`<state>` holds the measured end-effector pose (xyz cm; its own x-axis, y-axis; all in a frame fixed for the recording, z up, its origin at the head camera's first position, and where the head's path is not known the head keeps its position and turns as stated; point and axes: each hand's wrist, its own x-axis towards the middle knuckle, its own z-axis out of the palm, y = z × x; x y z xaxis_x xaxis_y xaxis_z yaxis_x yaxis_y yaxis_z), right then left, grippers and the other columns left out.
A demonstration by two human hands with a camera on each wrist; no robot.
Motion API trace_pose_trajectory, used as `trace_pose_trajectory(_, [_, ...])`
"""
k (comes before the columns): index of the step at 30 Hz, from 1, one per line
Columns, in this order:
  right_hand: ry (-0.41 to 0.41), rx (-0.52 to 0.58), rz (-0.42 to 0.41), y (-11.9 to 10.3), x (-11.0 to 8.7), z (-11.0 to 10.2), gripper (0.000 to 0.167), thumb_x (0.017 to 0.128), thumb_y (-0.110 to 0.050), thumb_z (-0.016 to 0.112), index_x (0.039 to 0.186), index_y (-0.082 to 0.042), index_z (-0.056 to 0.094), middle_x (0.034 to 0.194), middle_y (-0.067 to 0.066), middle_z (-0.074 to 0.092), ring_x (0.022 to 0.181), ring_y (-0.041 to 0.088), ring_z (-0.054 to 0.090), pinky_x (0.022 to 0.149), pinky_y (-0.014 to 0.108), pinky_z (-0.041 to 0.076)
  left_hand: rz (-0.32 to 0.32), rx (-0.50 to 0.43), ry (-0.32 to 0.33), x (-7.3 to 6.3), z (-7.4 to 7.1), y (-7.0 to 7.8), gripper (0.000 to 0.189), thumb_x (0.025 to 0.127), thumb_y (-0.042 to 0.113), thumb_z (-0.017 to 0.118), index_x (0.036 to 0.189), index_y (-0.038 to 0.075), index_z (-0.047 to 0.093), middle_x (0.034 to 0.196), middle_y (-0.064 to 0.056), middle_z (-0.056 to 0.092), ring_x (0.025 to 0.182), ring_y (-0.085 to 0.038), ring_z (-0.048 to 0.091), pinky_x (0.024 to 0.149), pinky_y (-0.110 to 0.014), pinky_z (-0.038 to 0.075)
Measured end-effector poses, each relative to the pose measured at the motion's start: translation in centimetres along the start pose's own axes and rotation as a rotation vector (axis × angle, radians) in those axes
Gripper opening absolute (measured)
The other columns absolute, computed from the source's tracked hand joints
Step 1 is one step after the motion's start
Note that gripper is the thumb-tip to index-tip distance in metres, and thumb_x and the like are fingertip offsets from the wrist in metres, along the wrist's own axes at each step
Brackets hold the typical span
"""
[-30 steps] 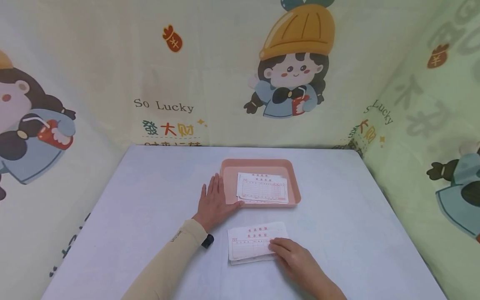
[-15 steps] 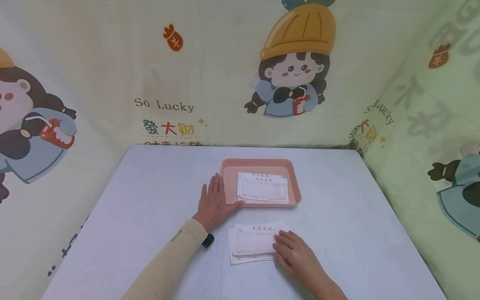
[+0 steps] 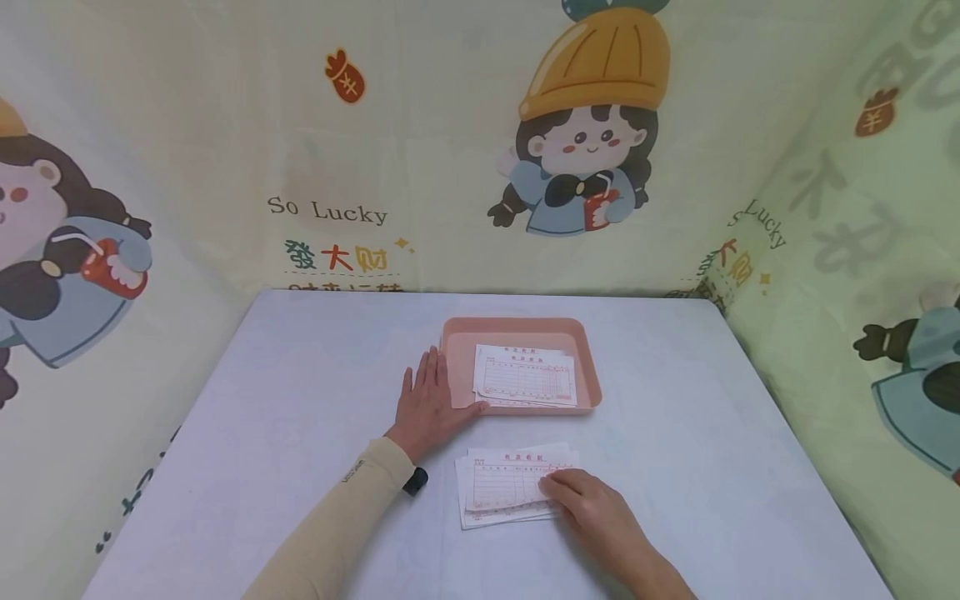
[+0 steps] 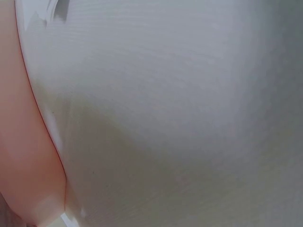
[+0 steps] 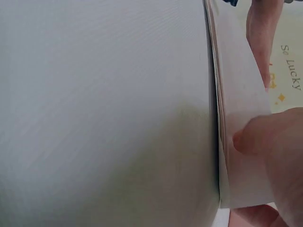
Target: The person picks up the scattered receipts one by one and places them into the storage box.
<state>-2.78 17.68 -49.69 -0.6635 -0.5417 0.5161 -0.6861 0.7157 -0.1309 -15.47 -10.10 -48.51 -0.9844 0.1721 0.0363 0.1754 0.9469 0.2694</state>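
A stack of white receipt slips (image 3: 504, 483) with red print lies on the table, its sheets slightly fanned. My right hand (image 3: 596, 512) is at the stack's right edge and pinches slips there. In the right wrist view a fingertip (image 5: 244, 139) presses the upper face of the slips, with another finger partly hidden past their edge. Farther back stands a pink tray (image 3: 459, 350) holding more receipt slips (image 3: 525, 379). My left hand (image 3: 429, 408) rests flat, fingers straight, along the tray's left side, its thumb at the front rim.
The white table (image 3: 315, 375) extends to both sides of the tray and the stack. A printed curtain (image 3: 450, 150) hangs behind and at the sides. A dark band (image 3: 416, 482) sits at my left wrist.
The uppermost slip now lies shifted right, showing the sheets beneath at the left. My right fingers drew back a little, then moved left onto the stack's edge. The left hand stays put.
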Motion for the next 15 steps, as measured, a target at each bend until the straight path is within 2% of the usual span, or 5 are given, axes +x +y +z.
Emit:
trace_pose_trajectory(7, [-0.029,-0.031,0.041,-0.19,0.45,0.26,0.033,0.065,-0.011,0.089,0.096,-0.014,0.078,0.093,-0.001,0.07,0.087,0.014,0.067,0.076,0.03,0.058,0.01,0.007,0.007,-0.05,-0.08,-0.08,0.115,0.084,0.078,0.049,0.156,-0.004,0.014,0.164,-0.023,0.015,0.154,-0.036,0.016,0.122,-0.057,0.017])
trace_pose_trajectory(10, [-0.053,-0.053,0.038,-0.21,0.45,0.2,0.031,0.064,-0.012,0.09,0.093,-0.013,0.078,0.097,0.001,0.071,0.092,0.017,0.068,0.079,0.033,0.058,0.0,0.012,-0.019,-0.06,-0.24,-0.03,0.115,0.085,0.079,0.047,0.157,-0.003,0.011,0.165,-0.021,0.012,0.155,-0.034,0.013,0.123,-0.056,0.015])
trace_pose_trajectory(15, [-0.054,-0.064,0.018,-0.08,0.31,0.12,0.036,0.062,-0.008,0.091,0.095,-0.01,0.078,0.104,0.004,0.072,0.097,0.019,0.069,0.08,0.034,0.059,0.008,0.002,0.005,-0.09,-0.33,0.01,0.114,0.085,0.077,0.05,0.156,-0.004,0.015,0.164,-0.023,0.016,0.154,-0.036,0.017,0.122,-0.057,0.018])
